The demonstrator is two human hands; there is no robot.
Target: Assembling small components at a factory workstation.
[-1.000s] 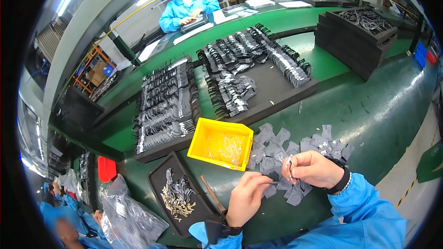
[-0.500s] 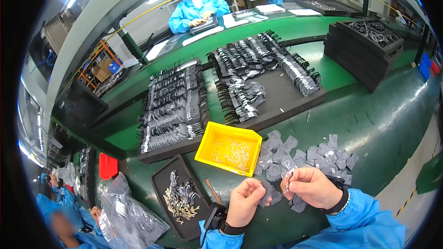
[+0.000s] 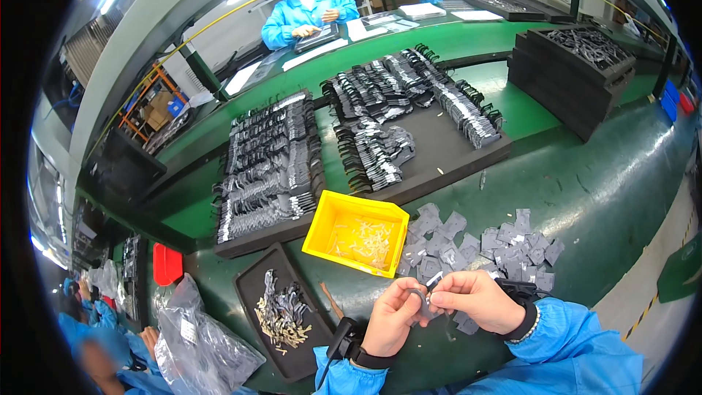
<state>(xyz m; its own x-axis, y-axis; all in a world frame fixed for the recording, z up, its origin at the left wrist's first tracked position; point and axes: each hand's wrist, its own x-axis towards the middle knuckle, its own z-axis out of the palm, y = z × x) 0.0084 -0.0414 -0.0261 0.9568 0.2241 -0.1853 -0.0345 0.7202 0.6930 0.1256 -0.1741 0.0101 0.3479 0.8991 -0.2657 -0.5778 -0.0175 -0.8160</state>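
Just in front of the loose grey pieces, my hands meet. My left hand (image 3: 393, 316) is closed, thumb and fingers pinching a thin grey plate (image 3: 423, 303) that is partly covered by the fingers. My right hand (image 3: 479, 300) pinches a small strip with a pale, shiny end (image 3: 435, 278) and a dark part, held against or very close to the plate; its exact kind is too small to tell. Beyond them lie scattered grey plates (image 3: 512, 249) in two loose heaps. A yellow bin (image 3: 314, 238) holding many small pale pieces (image 3: 365, 243) stands past my left hand.
To the left lies a black tray (image 3: 252, 307) with small metallic and dark parts, beside a clear plastic bag (image 3: 201, 344) and red bin (image 3: 167, 263). Farther back, black trays (image 3: 446, 153) carry rows of dark assembled parts. Stacked black boxes (image 3: 563, 88) stand far right. Co-workers sit across and at left.
My right hand has moved left to my left hand, bringing the small strip up to the grey plate. The view has shifted slightly. A co-worker across has lifted one hand.
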